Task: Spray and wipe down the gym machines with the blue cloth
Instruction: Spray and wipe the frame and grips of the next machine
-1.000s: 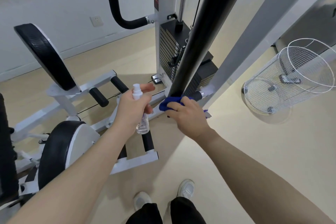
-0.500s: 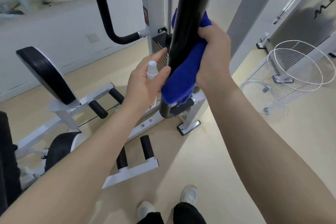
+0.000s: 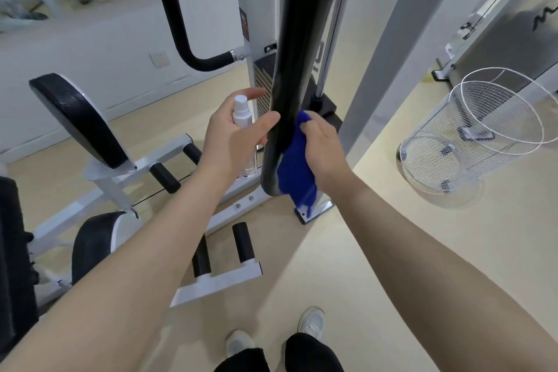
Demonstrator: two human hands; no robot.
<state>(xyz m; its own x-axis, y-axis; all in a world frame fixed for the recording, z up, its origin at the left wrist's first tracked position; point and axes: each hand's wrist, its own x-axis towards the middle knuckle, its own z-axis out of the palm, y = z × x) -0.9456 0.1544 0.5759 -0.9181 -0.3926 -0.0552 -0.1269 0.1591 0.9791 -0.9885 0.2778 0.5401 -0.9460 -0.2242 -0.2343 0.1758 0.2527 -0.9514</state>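
A thick black padded bar point(image 3: 297, 48) of the white gym machine runs down the middle of the view. My right hand point(image 3: 324, 148) grips the blue cloth point(image 3: 297, 172) and presses it against the bar's right side near its lower end; a loose corner of the cloth hangs below. My left hand point(image 3: 232, 139) holds a small clear spray bottle point(image 3: 243, 118) with a white nozzle upright, just left of the bar, thumb lying across toward the bar. The bottle's lower part shows below the hand.
To the left are the machine's white frame point(image 3: 169, 157), black seat pads point(image 3: 78, 121) and foam rollers point(image 3: 243, 241). The weight stack point(image 3: 262, 81) stands behind the bar. A white wire basket point(image 3: 471, 133) sits on the beige floor at the right. My shoes point(image 3: 311, 322) are below.
My right hand rose up the bar with the blue cloth, then slid back down toward its lower end. The left hand with the bottle stayed beside the bar.
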